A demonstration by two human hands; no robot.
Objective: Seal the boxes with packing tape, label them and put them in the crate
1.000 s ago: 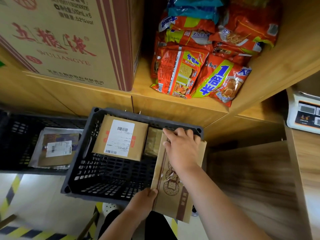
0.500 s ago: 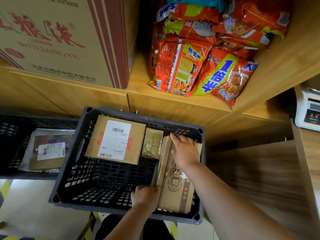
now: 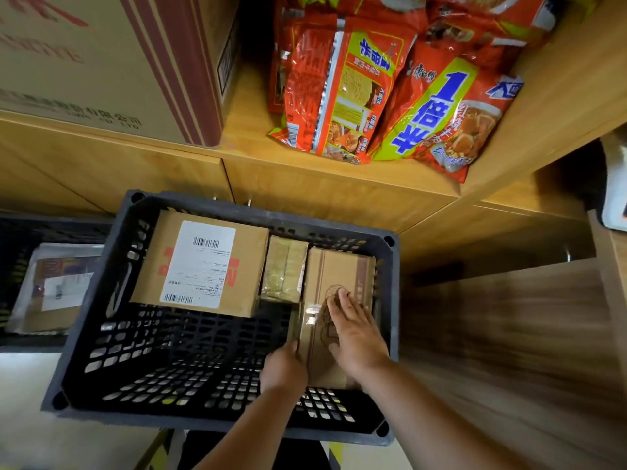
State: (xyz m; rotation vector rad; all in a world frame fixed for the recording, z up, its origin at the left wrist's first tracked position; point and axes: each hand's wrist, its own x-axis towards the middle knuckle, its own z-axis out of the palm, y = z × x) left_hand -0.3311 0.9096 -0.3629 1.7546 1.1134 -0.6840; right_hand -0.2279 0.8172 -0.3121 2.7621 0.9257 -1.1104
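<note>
The brown printed box (image 3: 339,273) lies inside the black crate (image 3: 203,420), along its right wall, with its far end near the back wall and its near end short of the front one. That slot looks chosen because it is the strip left free beside the small packet (image 3: 285,273) and the labelled box (image 3: 200,266), which fill the back row. The right hand (image 3: 356,337) rests flat on the box's top, its grip spread with the fingers straight, probably to press the box down level and keep it against the wall. The left hand (image 3: 285,371) sits against the box's near left edge, seemingly to steer that corner in. Its fingers run down out of sight, so I cannot tell whether its grip is curled round the edge or merely pushing. A glossy strip of tape (image 3: 310,313) shows along the top seam, so the sealing seems done. No label shows on the visible face, though the right hand covers part of it. Placing seems nearly finished, and both hands need only let go.
</note>
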